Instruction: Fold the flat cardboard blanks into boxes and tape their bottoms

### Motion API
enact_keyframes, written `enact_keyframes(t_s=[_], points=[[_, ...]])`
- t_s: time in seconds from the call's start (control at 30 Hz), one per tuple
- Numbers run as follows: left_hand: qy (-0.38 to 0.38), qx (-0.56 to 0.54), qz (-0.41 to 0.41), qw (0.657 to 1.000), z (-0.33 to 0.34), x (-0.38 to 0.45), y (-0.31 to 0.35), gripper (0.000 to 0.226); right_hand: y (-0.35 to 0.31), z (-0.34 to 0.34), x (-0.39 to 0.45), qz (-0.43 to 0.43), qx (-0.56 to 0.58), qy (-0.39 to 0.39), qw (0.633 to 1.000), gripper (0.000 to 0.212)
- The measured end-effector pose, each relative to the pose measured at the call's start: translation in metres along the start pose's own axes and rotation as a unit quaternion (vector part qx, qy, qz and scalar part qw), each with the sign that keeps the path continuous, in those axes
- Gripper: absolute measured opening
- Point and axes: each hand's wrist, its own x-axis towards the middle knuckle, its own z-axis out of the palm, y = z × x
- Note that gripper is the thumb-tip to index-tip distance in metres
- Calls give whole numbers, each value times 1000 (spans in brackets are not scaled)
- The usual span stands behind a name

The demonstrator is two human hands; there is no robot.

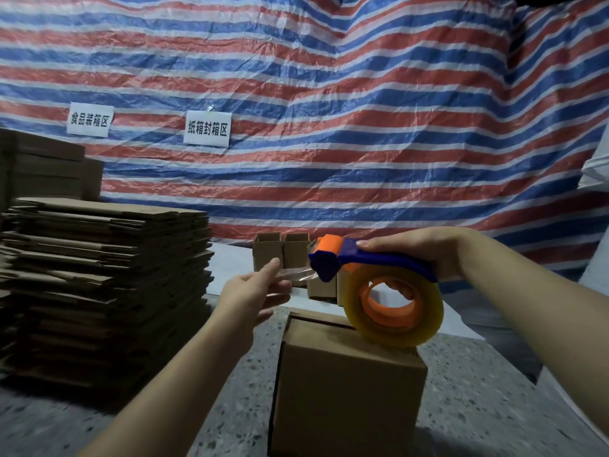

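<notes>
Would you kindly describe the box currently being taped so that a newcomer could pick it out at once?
Start from the tall stack of flat blanks on the left and move right along the speckled floor. The folded box stands nearest the camera, directly under the tape dispenser gripped by the right hand. Unlike the small boxes lined up by the striped tarp, it is larger and stands alone.
</notes>
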Motion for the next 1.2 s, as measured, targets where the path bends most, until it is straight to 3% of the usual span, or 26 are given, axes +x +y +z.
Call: enact_keyframes(t_s=[0.13,0.33,0.7,1.03,1.2], points=[[36,8,-12,999,3,-2,-9,19,-9,2,-1,9,-15,-9,1000,67],[87,18,-1,996,0,-6,-22,16,-28,7,9,56,-104,-13,993,82],[77,-15,-65,995,-7,-8,-41,15,-45,13,12,102,-196,-58,974,85],[69,-56,-114,989,-2,7,-45,16,-38,11,15,110,-167,-45,979,77],[21,-58,-118,991,-6,11,-49,30,-42,13,17,117,-171,-49,977,77]])
